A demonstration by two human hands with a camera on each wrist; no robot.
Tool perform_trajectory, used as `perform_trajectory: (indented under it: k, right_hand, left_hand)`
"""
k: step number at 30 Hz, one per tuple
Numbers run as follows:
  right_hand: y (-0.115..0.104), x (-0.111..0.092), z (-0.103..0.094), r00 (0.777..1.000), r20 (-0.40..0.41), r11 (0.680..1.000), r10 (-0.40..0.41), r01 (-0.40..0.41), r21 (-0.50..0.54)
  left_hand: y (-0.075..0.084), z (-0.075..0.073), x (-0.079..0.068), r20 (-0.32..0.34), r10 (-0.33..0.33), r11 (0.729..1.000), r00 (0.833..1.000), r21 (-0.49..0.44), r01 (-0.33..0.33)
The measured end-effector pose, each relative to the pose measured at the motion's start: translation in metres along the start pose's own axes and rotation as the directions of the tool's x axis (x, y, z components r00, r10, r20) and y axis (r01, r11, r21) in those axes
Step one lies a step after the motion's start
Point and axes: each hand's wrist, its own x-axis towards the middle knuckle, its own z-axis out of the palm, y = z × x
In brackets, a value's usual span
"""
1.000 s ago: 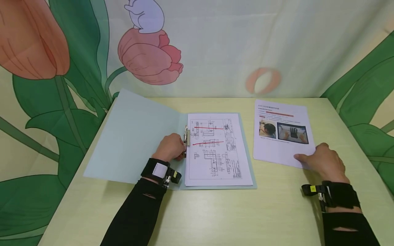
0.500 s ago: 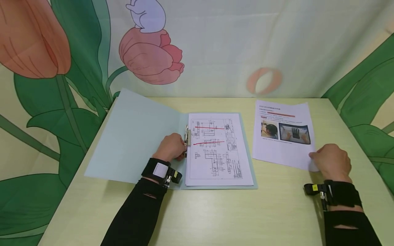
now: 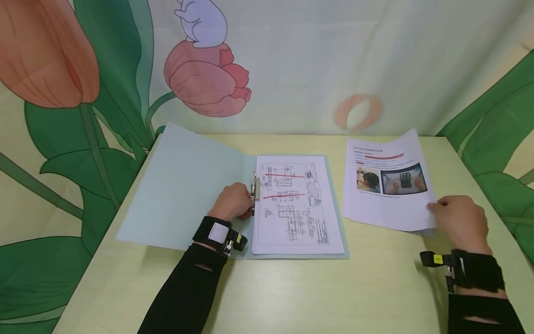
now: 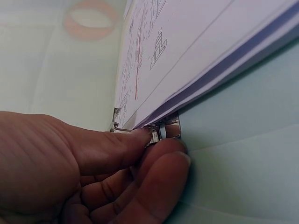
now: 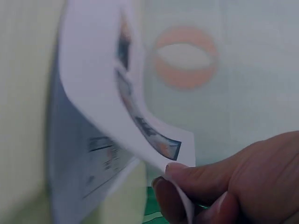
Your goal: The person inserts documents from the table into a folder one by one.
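A pale blue folder [image 3: 179, 185] lies spread on the table, its left cover tilted up. On its right side a metal clip [image 3: 256, 190] holds drawing sheets [image 3: 300, 232] marked with two red lines. My left hand [image 3: 233, 202] pinches the lower part of the clip; in the left wrist view thumb and forefinger meet at its metal lever [image 4: 161, 133]. At the right, my right hand [image 3: 462, 222] pinches the lower right edge of a printed sheet [image 3: 384, 208] with photos. This sheet bends upward along its right side. Beneath it, another printed page [image 5: 96, 163] shows in the right wrist view.
The pale wooden table [image 3: 325, 297] reaches back to a hanging curtain [image 3: 292, 69] with tulips and a rabbit. A strip of tabletop separates the folder from the printed sheets.
The right hand has gone from resting on the sheet's corner to pinching its edge, and has shifted right. The sheet's right side has curled up. The left hand stays at the clip.
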Motion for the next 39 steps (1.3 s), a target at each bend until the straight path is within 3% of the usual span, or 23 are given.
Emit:
perform_trajectory:
  k: [5, 11, 16, 20, 26, 31, 35, 39]
  right_hand:
    - [-0.009, -0.009, -0.014, 0.999, -0.039, 0.997, -0.015, 0.018, 0.073]
    - [-0.021, -0.015, -0.021, 0.989, -0.144, 0.988, -0.028, 0.049, 0.143]
    - [-0.036, -0.023, -0.017, 0.988, -0.156, 0.971, 0.001, 0.036, 0.237]
    - [-0.05, -0.032, -0.003, 0.989, -0.15, 0.951, -0.016, 0.061, 0.304]
    - [-0.064, -0.047, 0.029, 0.993, -0.055, 0.887, -0.105, 0.119, 0.447]
    - [-0.071, -0.055, 0.051, 0.976, 0.079, 0.841, -0.204, 0.133, 0.525]
    - [-0.075, -0.058, 0.06, 0.965, 0.147, 0.843, -0.216, 0.109, 0.526]
    - [-0.078, -0.057, 0.066, 0.96, 0.164, 0.877, -0.227, 0.128, 0.462]
  left_hand:
    - [0.0, 0.001, 0.0, 0.0, -0.007, 1.0, 1.0, -0.001, 0.007]
    - [0.0, 0.002, 0.002, -0.002, -0.018, 1.0, 1.0, -0.007, 0.018]
    - [0.0, 0.001, 0.003, -0.005, -0.013, 1.0, 1.0, -0.006, 0.013]
    - [0.0, 0.001, 0.003, -0.011, -0.015, 1.0, 1.0, -0.007, 0.014]
    - [-0.002, 0.003, 0.001, 0.001, -0.013, 1.0, 1.0, -0.009, 0.013]
    - [-0.002, 0.005, 0.0, -0.003, -0.007, 1.0, 1.0, -0.024, 0.007]
    - [-0.003, 0.005, 0.001, -0.009, -0.004, 1.0, 1.0, -0.024, 0.004]
    - [-0.003, 0.004, 0.001, -0.018, 0.003, 1.0, 1.0, -0.017, -0.003]
